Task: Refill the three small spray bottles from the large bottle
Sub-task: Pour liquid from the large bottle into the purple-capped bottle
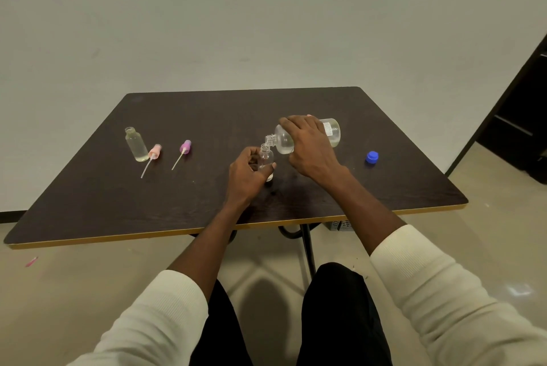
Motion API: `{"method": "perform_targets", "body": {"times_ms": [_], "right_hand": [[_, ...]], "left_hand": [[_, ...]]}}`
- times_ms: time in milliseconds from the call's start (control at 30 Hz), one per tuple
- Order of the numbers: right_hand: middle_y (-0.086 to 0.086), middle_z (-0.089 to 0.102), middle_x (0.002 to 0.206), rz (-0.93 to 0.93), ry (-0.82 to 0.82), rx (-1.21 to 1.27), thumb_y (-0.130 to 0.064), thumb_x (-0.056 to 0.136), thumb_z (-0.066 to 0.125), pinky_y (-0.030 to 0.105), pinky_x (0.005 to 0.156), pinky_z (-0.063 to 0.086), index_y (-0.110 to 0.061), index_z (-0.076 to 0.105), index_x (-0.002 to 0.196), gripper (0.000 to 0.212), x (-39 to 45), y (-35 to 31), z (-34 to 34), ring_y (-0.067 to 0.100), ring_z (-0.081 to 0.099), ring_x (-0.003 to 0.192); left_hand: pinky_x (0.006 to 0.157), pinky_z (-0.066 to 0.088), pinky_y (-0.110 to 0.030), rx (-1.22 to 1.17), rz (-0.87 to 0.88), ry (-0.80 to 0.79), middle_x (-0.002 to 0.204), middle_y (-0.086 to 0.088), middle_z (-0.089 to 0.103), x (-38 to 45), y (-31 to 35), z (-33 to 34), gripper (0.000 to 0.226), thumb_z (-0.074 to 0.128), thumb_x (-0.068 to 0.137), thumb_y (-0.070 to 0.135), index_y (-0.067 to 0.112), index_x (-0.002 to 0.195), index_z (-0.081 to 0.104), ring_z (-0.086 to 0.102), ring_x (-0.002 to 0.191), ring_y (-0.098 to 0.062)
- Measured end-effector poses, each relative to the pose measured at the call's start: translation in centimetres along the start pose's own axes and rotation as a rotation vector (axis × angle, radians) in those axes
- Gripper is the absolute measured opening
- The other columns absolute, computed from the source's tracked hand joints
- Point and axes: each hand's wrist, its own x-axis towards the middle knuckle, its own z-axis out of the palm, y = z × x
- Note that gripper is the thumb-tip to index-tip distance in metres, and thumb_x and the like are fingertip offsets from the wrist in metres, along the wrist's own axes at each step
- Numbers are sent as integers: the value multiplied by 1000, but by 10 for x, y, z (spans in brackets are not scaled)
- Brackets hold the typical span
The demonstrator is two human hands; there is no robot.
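small bottle (266, 158) upright mid-tabletop (207, 117), left hand (247, 171) gripping it | big bottle (307, 136) tipped, right hand (310, 143) wrapped round it, neck at small mouth | pour slowly, mouths aligned | clear rounded plastic; filled bottle (136, 145), pink pump (154, 154), purple pump (184, 149) left, blue cap (372, 157) right; dark woodgrain

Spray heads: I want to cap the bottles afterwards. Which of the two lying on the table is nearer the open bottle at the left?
The pink spray head, lying right beside that open bottle; the purple spray head lies farther right, apart from it.
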Motion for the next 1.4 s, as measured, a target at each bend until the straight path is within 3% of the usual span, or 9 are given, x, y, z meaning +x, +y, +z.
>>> {"method": "perform_targets", "body": {"times_ms": [267,867,1100,1400], "right_hand": [[9,56,131,-1,-4,-6,-5,66,72,42,113,26,-11,52,135,71,0,0,0,29,48,122],[8,55,133,5,-19,-9,-6,66,74,41,114,26,-12,51,136,73,0,0,0,28,47,124],[8,57,131,-9,-3,-6,-5,66,74,42,112,27,-11,53,134,71,0,1,0,29,49,122],[8,56,131,-9,-9,-8,-5,66,72,42,113,26,-11,52,134,71,1,0,0,28,48,122]], "left_hand": [[69,46,-4,11,-15,-4,90,16,64,-2,4,-1,31,80,83,19,26,103,57,61,81,6],[75,54,-20,-13,-18,-8,94,9,68,-2,1,0,30,79,83,19,24,104,58,66,88,-7],[71,50,-12,-17,-27,-8,93,12,66,-3,3,0,30,79,83,17,21,105,58,65,85,-4],[77,56,-24,-27,-35,-6,94,9,69,-1,2,-1,29,79,83,20,26,102,58,67,87,-8]]}}
